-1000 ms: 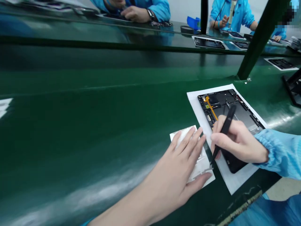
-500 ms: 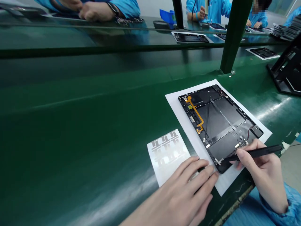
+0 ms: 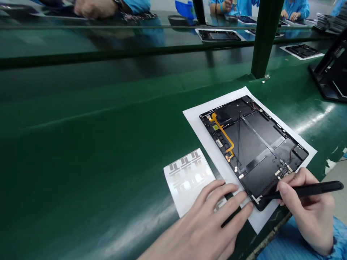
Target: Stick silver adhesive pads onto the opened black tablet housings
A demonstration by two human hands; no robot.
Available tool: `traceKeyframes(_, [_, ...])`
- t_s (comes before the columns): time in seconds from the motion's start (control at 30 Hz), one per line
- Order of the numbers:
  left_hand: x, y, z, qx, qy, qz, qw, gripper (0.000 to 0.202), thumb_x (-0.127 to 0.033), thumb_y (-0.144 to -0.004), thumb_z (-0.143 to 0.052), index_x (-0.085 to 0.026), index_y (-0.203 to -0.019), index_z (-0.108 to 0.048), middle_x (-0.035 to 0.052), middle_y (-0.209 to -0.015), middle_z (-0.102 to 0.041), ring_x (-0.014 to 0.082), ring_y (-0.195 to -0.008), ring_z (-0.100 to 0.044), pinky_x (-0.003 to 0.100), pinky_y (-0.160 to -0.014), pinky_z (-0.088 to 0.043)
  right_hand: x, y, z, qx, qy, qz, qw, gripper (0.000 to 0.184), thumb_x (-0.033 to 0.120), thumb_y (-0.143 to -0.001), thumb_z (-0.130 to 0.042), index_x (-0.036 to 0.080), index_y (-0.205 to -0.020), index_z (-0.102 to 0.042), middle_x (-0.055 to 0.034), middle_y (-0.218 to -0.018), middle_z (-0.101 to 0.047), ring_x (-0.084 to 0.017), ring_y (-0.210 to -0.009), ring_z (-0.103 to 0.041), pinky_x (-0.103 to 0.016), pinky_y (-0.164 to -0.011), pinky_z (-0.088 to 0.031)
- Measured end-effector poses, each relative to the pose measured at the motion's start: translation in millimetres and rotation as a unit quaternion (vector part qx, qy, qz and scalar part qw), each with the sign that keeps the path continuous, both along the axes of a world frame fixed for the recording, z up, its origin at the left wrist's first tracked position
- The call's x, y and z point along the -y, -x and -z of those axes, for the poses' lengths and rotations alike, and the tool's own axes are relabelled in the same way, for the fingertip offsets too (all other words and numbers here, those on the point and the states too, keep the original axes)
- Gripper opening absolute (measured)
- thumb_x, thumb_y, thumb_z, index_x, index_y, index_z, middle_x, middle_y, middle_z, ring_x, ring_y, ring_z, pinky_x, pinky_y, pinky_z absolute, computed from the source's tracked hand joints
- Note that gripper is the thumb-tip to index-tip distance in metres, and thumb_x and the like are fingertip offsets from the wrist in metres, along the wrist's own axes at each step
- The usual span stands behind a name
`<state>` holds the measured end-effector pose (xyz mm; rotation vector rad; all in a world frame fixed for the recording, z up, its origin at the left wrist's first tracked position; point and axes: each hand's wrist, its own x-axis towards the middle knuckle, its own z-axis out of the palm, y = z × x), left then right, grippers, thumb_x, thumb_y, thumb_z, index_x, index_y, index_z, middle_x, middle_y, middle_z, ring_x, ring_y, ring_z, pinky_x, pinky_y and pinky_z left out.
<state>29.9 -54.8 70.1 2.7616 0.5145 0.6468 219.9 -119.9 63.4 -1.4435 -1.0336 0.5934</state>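
An opened black tablet (image 3: pixel 252 144) lies on a white paper sheet (image 3: pixel 206 131), showing its dark inner panels and an orange flex cable (image 3: pixel 223 135). My right hand (image 3: pixel 307 207) is shut on black tweezers (image 3: pixel 306 190), whose tips reach a small white piece (image 3: pixel 256 198) at the tablet's near corner. My left hand (image 3: pixel 207 220) rests beside the tablet with its fingers apart, holding nothing. Its fingers cover the near corner of a glossy label sheet (image 3: pixel 184 177) printed with rows of silvery T-shaped stickers.
A green bench surface (image 3: pixel 81 119) runs across the view, with a dark green post (image 3: pixel 264 36) behind the paper. A black stand (image 3: pixel 328 74) sits at the right. Farther off are other tablets on white sheets (image 3: pixel 302 51), a blue container (image 3: pixel 183 9) and co-workers in blue sleeves.
My right hand has moved from over the tablet's middle to its near corner. My left hand has slid off most of the label sheet, and the view has swung towards the left.
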Motion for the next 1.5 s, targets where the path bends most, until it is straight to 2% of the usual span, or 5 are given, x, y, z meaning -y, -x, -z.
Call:
traceKeyframes(0.2, [0,3,1.8,0.006,0.001,0.002,1.000,0.038,-0.019,-0.101,-0.027,-0.019,-0.112,-0.063,0.0023,-0.108,-0.066,0.0210,-0.106,-0.052,0.038,-0.101,-0.036,0,4,0.8,-0.024,-0.024,-0.035,0.999,0.021,0.022,-0.087,-0.065,0.022,-0.069,-0.054,0.0024,-0.062,-0.059,-0.011,-0.054,-0.055,-0.019,-0.051,-0.047])
traceKeyframes(0.9, [-3,-1,4.5,0.028,0.026,0.002,0.999,0.039,-0.020,-0.102,-0.027,-0.020,-0.109,-0.065,-0.0001,-0.106,-0.066,0.0181,-0.103,-0.053,0.032,-0.096,-0.035,1,4,2.4,-0.020,-0.035,-0.028,0.999,0.024,0.021,-0.087,-0.065,0.022,-0.066,-0.052,0.0034,-0.062,-0.058,-0.010,-0.056,-0.055,-0.018,-0.053,-0.046])
traceKeyframes(1.17, [-6,-2,-9.1,0.003,0.014,0.012,1.000,0.036,-0.015,-0.099,-0.031,-0.017,-0.106,-0.066,0.0013,-0.102,-0.069,0.0194,-0.098,-0.057,0.033,-0.090,-0.043,1,11,-1.7,-0.028,0.003,-0.005,1.000,0.028,0.024,-0.085,-0.066,0.021,-0.063,-0.049,0.0040,-0.060,-0.058,-0.011,-0.055,-0.051,-0.020,-0.052,-0.042])
traceKeyframes(1.3, [-3,-1,-0.2,0.039,0.005,-0.006,0.999,0.032,-0.015,-0.098,-0.035,-0.019,-0.107,-0.065,0.0017,-0.101,-0.068,0.0193,-0.098,-0.056,0.034,-0.091,-0.043,2,11,-2.2,-0.034,0.005,-0.002,0.999,0.027,0.024,-0.084,-0.066,0.022,-0.063,-0.050,0.0040,-0.059,-0.058,-0.012,-0.055,-0.050,-0.022,-0.052,-0.042])
traceKeyframes(1.5, [0,0,6.3,0.023,-0.010,-0.007,1.000,0.030,-0.015,-0.096,-0.037,-0.018,-0.110,-0.064,0.0040,-0.105,-0.067,0.0210,-0.102,-0.055,0.037,-0.093,-0.043,2,8,-1.7,-0.022,0.010,-0.019,1.000,0.027,0.024,-0.086,-0.065,0.023,-0.063,-0.049,0.0024,-0.059,-0.058,-0.013,-0.055,-0.051,-0.025,-0.051,-0.043])
